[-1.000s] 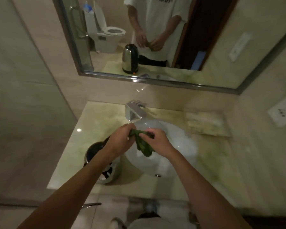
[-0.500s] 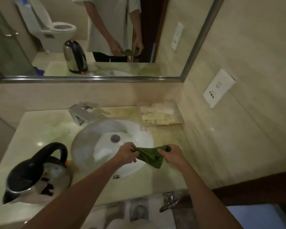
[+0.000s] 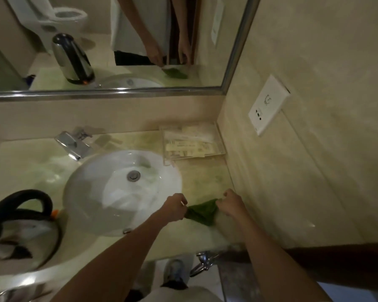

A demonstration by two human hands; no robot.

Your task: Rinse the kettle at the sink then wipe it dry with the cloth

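A steel kettle (image 3: 20, 234) with a black handle stands on the counter at the far left, beside the white basin (image 3: 109, 205). A green cloth (image 3: 202, 212) hangs stretched between my hands, low over the counter just right of the basin. My left hand (image 3: 175, 207) pinches its left end and my right hand (image 3: 231, 203) grips its right end. Both hands are far from the kettle.
A chrome tap (image 3: 72, 144) sits behind the basin. A clear tray (image 3: 192, 144) of small packets rests at the back right corner. A white socket plate (image 3: 268, 104) is on the right wall. The mirror (image 3: 118, 44) above reflects the kettle and a toilet.
My hands carried the cloth from over the basin rightward to the counter beside it, and spread it between them. The view swung right and down; the kettle stayed put.
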